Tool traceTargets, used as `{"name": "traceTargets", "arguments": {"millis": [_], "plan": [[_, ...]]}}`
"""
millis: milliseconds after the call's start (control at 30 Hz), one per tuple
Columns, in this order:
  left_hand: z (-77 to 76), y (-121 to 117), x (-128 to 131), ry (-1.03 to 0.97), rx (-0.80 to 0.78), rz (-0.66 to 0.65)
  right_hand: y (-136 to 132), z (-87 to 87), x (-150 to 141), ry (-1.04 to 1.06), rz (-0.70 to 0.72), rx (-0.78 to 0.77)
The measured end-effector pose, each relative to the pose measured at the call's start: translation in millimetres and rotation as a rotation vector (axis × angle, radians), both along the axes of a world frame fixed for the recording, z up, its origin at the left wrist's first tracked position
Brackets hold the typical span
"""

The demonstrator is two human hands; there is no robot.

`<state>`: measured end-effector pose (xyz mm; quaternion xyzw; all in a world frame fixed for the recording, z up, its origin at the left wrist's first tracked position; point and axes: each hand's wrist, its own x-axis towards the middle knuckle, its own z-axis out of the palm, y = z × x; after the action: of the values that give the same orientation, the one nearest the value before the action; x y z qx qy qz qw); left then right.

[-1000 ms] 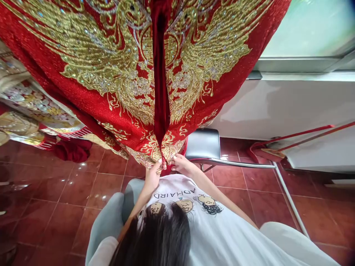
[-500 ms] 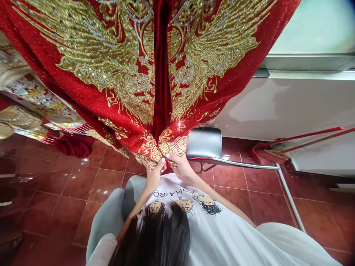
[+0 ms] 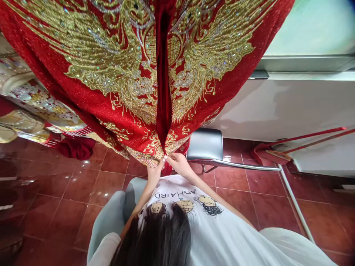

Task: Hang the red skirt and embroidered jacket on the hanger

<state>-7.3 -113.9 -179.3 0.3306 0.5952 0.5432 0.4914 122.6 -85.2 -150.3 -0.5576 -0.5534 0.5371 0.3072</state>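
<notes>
A red jacket (image 3: 94, 99) with gold embroidery and clear beads hangs in front of me, its front edges parted by a dark red gap. At its hem, my left hand (image 3: 155, 169) pinches the lower edge of one front panel. Close beside it, my right hand (image 3: 177, 162) grips the other panel's hem corner between thumb and fingers. Both thumbs nearly touch where the two edges meet at the bottom. My fingertips are partly hidden under the cloth.
A black-seated chair (image 3: 205, 144) with a metal frame stands just right of the jacket. Other beaded garments (image 3: 41, 99) hang at the left, with dark red cloth (image 3: 76, 147) near the floor. A red long-handled dustpan (image 3: 274, 155) leans by the white wall (image 3: 249, 111).
The hem's two front corners have come together more closely between my hands, and the embroidered panel under my right hand has turned flatter. The jacket's front has shifted slightly.
</notes>
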Motion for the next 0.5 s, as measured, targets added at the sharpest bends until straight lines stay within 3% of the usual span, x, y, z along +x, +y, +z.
{"name": "traceTargets", "arguments": {"millis": [200, 500], "plan": [[-5.6, 11, 6, 0.1, 0.088, 0.108, 11, 17.8, -8, -0.025, -0.046, 0.039], [-26.4, 26, 10, 0.039, 0.084, 0.154, 29, 20.4, -21, 0.308, -0.081, -0.327]]}}
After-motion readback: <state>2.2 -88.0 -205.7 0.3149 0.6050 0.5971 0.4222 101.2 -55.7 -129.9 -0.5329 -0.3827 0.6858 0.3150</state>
